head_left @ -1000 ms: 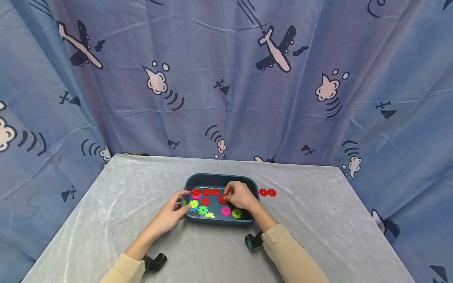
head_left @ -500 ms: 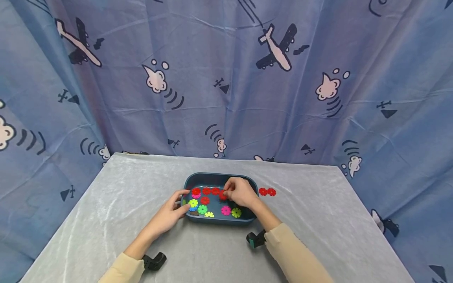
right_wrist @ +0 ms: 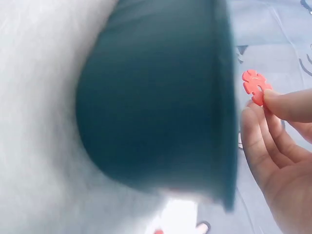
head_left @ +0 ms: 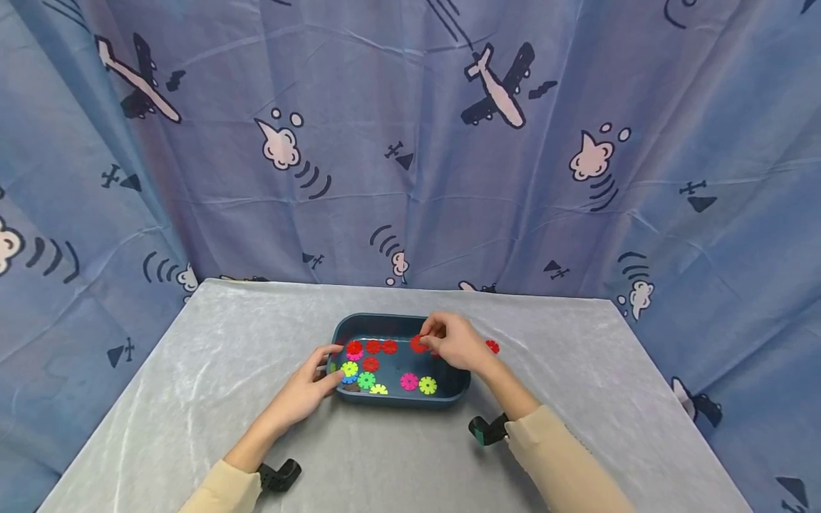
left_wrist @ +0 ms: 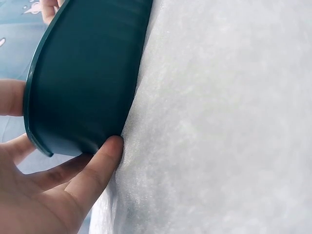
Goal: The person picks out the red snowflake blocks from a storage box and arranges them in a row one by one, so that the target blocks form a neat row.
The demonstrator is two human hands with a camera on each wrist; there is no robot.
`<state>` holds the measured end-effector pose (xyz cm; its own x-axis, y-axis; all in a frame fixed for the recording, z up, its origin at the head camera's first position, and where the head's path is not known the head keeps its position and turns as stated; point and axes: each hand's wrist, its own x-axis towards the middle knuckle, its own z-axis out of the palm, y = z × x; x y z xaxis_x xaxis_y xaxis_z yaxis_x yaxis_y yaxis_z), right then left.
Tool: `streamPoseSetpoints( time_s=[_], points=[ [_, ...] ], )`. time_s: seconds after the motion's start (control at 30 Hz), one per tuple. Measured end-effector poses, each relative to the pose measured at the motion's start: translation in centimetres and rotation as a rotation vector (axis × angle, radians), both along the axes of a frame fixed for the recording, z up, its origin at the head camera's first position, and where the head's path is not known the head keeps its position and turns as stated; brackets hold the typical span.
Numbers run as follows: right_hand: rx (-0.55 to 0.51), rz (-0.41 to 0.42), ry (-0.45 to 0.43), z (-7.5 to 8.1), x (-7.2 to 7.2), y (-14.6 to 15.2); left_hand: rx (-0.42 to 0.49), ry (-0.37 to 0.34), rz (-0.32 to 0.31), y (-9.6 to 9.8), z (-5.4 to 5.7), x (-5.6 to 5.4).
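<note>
Right hand (head_left: 457,345) shifted rightward, pinching a red notched disc (right_wrist: 254,87), left hand (head_left: 306,389) loosely spread, fingers touching the tray (head_left: 404,401) end.

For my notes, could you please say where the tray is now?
In the head view, the tray sits centrally on the table, the left hand touching its left end and the right hand above its right.

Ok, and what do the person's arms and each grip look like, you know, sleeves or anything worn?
Both arms wear beige sleeves: a left sleeve and a right sleeve, the right with a faint mark too small to read. The left grip and right grip are ungloved. Beside the cuffs show a left black device and a right black device with a green patch.
</note>
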<state>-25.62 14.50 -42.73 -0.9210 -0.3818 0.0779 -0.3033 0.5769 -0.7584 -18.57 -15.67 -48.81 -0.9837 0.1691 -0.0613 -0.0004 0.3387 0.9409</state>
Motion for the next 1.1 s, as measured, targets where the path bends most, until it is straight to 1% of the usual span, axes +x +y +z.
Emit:
streamPoseSetpoints(
  time_s=[0.1,0.2,0.33,0.43,0.5,0.63,0.83,0.97,1.1],
  points=[
    [0.015,-0.019,0.005,0.7,0.0,0.7,-0.001,-0.003,0.004,0.0,0.0,0.0],
    [0.017,-0.043,-0.001,1.1,0.0,1.6,-0.002,-0.008,0.009,0.0,0.0,0.0],
    [0.022,-0.064,-0.006,1.4,-0.2,3.0,0.004,-0.012,0.008,0.0,0.1,0.0],
    [0.035,-0.084,0.006,1.4,-0.3,4.2,0.01,-0.005,-0.005,-0.1,0.0,0.0],
    [0.038,-0.102,0.012,1.3,-0.5,5.1,0.018,0.0,-0.015,-0.2,0.0,-0.1],
    [0.05,-0.125,0.028,0.8,-0.8,6.6,0.021,0.001,-0.015,-0.2,-0.1,-0.2],
    [0.064,-0.151,0.045,0.4,-1.1,8.9,-0.001,-0.003,0.009,-0.1,0.0,-0.1],
    [0.063,-0.176,0.033,0.0,-1.2,10.3,-0.005,0.002,0.008,-0.2,0.0,0.0],
    [0.052,-0.196,0.019,-0.8,-1.3,11.7,-0.002,0.001,0.005,-0.1,0.1,0.0]
  ],
)
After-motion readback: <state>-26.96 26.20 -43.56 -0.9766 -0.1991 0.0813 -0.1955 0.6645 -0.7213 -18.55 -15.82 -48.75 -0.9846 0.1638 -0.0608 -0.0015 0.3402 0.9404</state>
